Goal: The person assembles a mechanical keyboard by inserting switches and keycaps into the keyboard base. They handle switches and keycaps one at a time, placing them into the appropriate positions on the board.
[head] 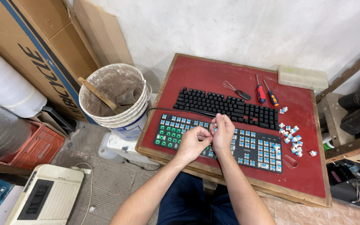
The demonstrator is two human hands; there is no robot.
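Setting: makeshift home workshop or storage corner. Evidence: rough plastered white wall (238, 25) at 12 o'clock; worn red-topped table (313, 166) at centre, bearing two screwdrivers (266, 94) at 1 o'clock; mortar-crusted bucket (115, 98) at 10 o'clock; flattened cardboard boxes (34, 46) at 10 to 11 o'clock; red crate (38, 148) at 9 o'clock; bare concrete floor (105, 183) at 7 o'clock.

A single head-worn camera is looking steeply down from above the seated person's lap, facing the white wall at the top of the frame. It is sitting fairly near, taking in the whole red-topped table (213, 75) at centre right and the plaster-caked bucket (115, 98) at centre left
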